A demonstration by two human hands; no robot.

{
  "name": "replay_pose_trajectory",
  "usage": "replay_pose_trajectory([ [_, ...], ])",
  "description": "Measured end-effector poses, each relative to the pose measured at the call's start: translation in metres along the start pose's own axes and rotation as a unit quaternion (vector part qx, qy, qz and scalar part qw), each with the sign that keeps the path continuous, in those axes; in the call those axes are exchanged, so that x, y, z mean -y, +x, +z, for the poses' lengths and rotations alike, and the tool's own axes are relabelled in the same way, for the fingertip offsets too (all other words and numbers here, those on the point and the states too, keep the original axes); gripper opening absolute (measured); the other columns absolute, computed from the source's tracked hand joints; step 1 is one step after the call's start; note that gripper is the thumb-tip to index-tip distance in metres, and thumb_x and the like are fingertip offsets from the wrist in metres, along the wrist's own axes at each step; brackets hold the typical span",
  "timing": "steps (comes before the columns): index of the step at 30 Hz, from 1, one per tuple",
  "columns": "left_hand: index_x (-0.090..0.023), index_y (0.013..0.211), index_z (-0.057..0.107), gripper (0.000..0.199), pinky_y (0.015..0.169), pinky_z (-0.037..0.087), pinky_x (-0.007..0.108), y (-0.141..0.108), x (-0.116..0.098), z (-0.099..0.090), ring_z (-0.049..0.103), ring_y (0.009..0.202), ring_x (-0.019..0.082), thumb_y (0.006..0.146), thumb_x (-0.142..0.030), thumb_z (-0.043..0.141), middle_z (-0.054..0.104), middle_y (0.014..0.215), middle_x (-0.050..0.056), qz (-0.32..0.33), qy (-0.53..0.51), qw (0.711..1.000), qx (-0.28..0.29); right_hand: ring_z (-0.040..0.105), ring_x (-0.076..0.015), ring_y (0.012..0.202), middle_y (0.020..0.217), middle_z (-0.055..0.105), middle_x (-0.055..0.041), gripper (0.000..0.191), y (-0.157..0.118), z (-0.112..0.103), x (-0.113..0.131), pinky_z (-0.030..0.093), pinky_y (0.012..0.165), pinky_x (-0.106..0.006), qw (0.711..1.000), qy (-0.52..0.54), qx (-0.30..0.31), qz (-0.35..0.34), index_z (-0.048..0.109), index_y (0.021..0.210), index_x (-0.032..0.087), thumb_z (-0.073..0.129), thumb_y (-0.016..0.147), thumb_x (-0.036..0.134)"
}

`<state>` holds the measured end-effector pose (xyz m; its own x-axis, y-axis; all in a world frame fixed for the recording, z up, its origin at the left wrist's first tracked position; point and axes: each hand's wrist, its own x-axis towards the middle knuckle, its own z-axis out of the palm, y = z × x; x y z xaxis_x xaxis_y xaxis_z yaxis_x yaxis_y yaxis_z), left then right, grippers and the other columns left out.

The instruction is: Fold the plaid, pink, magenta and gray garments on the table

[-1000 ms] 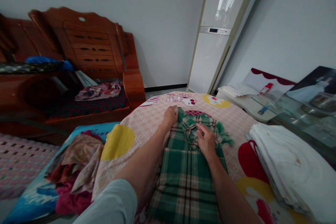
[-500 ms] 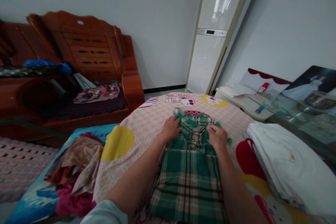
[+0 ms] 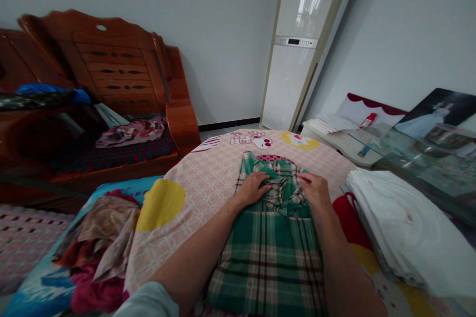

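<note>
A green plaid shirt (image 3: 267, 257) lies lengthwise in front of me, its collar end away from me. My left hand (image 3: 253, 189) rests on the left of the collar, fingers stretched over the cloth and the thumb apart from them. On the other side, my right hand (image 3: 315, 190) pinches the shirt's right shoulder edge between thumb and fingers. Cloth around the neck opening is bunched between both hands. The shirt's upper left corner stands up in a point beyond my left hand. My forearms cover parts of both side edges.
A pink patterned cover (image 3: 208, 173) lies under the shirt. White folded cloth (image 3: 405, 228) is stacked at right, beside a glass shelf (image 3: 416, 158). Crumpled clothes (image 3: 100, 242) lie at left, before a wooden sofa (image 3: 122, 69). A tall white air conditioner (image 3: 288, 79) stands behind.
My left hand has slid right, from the shirt's left shoulder onto the collar. The upper left corner of the cloth now spreads out further. My right hand stays at the right shoulder edge.
</note>
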<state>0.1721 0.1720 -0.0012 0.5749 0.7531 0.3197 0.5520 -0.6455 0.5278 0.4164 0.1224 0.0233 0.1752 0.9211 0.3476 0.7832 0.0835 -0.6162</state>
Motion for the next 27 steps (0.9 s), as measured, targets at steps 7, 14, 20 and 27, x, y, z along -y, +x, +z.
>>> replay_pose_trajectory([
  [7,-0.017,0.089,0.069,0.012,0.086,0.048,0.032,0.004,-0.015,-0.004,0.062,0.094,0.021,0.083,-0.016,0.059,0.068,0.092,0.008,-0.047,0.059,0.997,-0.007,0.055,-0.0129,0.057,0.057,0.064,0.0017,0.022,-0.008,0.002,0.047,0.036,0.055,-0.023,0.961,0.046,0.261,-0.076,0.071,0.062,0.018,0.057,0.077,0.028],
  [14,-0.018,0.083,0.069,0.009,0.074,0.048,0.029,0.009,-0.011,-0.004,0.066,0.079,0.02,0.083,-0.019,0.059,0.071,0.08,0.004,-0.14,0.007,0.99,-0.012,0.05,-0.011,0.052,0.052,0.059,0.0039,0.022,-0.013,-0.006,0.041,0.032,0.05,-0.021,0.937,0.056,0.339,-0.056,0.07,0.06,0.017,0.059,0.076,0.03],
  [20,-0.017,0.075,0.066,0.006,0.074,0.05,0.032,0.01,-0.01,-0.006,0.067,0.076,0.022,0.08,-0.017,0.062,0.07,0.073,0.004,-0.165,-0.072,0.983,-0.045,0.055,-0.0112,0.052,0.061,0.069,0.0001,0.024,-0.013,-0.009,0.046,0.036,0.051,-0.021,0.911,0.112,0.394,-0.047,0.071,0.069,0.017,0.059,0.079,0.035],
  [27,-0.015,0.089,0.06,0.007,0.072,0.057,0.034,0.012,-0.013,-0.009,0.07,0.072,0.019,0.085,-0.02,0.056,0.071,0.08,0.006,-0.226,-0.498,0.836,0.053,0.061,-0.0124,0.049,0.06,0.068,-0.0008,0.008,-0.013,-0.002,0.043,0.043,0.047,-0.02,0.92,0.165,0.346,0.085,0.064,0.067,0.017,0.061,0.071,0.024],
])
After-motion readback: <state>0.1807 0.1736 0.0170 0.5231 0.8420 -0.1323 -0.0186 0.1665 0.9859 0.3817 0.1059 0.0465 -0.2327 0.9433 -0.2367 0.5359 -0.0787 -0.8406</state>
